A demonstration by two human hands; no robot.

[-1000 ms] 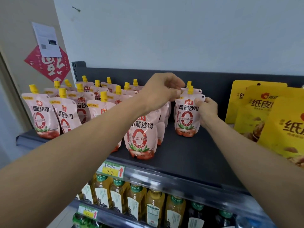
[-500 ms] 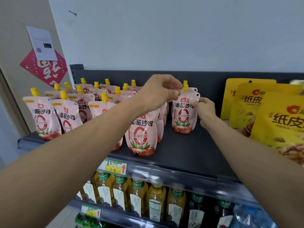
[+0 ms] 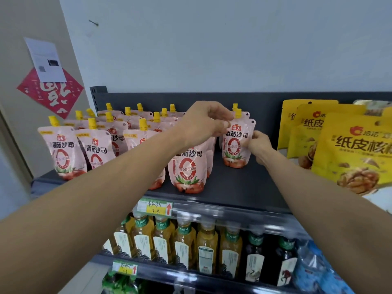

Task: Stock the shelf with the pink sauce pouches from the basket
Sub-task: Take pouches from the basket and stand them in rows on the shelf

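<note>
The pink pouch (image 3: 235,145) stood at the far side of the shelf (image 3: 244,187), right of the other pouches (image 3: 187,168) & left of the yellow snack bags (image 3: 350,149). To do it well: set it flat, front out, in line w/ the rest, then let go slow so it won't tip. Fingers (image 3: 222,124) of the left hand (image 3: 201,122) pinched its top corner by the yellow cap (image 3: 238,113). The right hand (image 3: 259,143) pinched its right edge.
</note>
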